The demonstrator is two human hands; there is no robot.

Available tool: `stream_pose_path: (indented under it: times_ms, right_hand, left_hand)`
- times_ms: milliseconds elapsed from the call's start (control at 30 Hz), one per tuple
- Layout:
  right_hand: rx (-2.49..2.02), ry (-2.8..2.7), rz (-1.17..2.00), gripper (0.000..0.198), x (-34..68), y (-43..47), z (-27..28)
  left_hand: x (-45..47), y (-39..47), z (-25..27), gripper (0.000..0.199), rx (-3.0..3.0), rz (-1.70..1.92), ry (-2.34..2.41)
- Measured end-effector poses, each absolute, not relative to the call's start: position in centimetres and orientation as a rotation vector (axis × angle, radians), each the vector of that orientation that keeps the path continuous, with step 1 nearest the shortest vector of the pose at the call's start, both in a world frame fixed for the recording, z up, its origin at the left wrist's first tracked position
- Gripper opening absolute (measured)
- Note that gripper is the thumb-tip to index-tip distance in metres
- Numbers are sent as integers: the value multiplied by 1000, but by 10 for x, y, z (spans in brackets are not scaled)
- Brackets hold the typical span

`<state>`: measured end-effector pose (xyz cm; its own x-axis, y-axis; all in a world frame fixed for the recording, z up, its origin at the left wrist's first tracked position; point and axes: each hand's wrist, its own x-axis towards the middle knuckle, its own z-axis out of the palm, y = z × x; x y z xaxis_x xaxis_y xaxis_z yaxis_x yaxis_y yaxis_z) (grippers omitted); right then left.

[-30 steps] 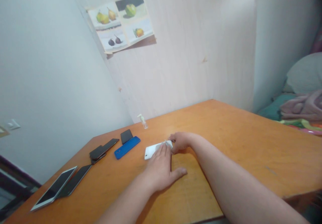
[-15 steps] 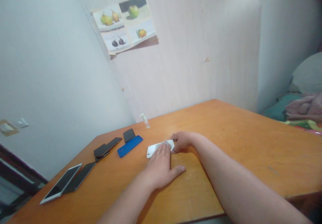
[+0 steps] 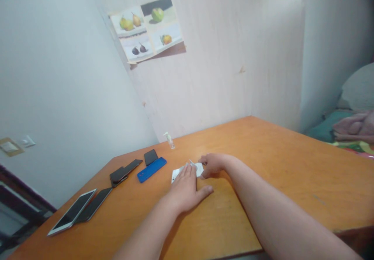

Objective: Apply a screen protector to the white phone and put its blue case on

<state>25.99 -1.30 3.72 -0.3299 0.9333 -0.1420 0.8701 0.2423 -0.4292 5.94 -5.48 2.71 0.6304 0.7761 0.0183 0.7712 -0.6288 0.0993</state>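
A white phone (image 3: 199, 170) lies back up on the table, its camera end at the left. My left hand (image 3: 187, 191) rests flat across it, fingers stretched out and thumb spread to the right over the wood. A small whitish scrap, perhaps a wipe or tissue, pokes up by the fingertips; most of it is hidden under them. At the phone's right end my right hand (image 3: 214, 164) is closed, thumb at the near edge and fingers at the far edge, gripping that end. The hand on top covers the middle of the phone.
Left of the hands lie a blue phone (image 3: 152, 169), a small dark phone (image 3: 150, 157) and stacked dark phones (image 3: 125, 171). Nearer are a white-framed tablet (image 3: 73, 212) and a black device (image 3: 95, 205). A clear pump bottle (image 3: 170, 141) stands at the back of the wooden table (image 3: 280, 174).
My left hand has slid slightly left along the white phone, covering more of its camera end. My right hand keeps its place at the other end.
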Motion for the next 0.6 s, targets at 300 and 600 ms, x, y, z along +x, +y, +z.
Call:
stream_pose_path:
  times_ms: [300, 600]
  right_hand:
    - [-1758, -2349, 678, 48, 259, -15, 41]
    - [-1747, -2343, 689, 47, 260, -14, 39]
  left_hand:
    - [50, -43, 24, 99, 2749, 109, 1336]
    - [28, -59, 21, 102, 2766, 73, 1293]
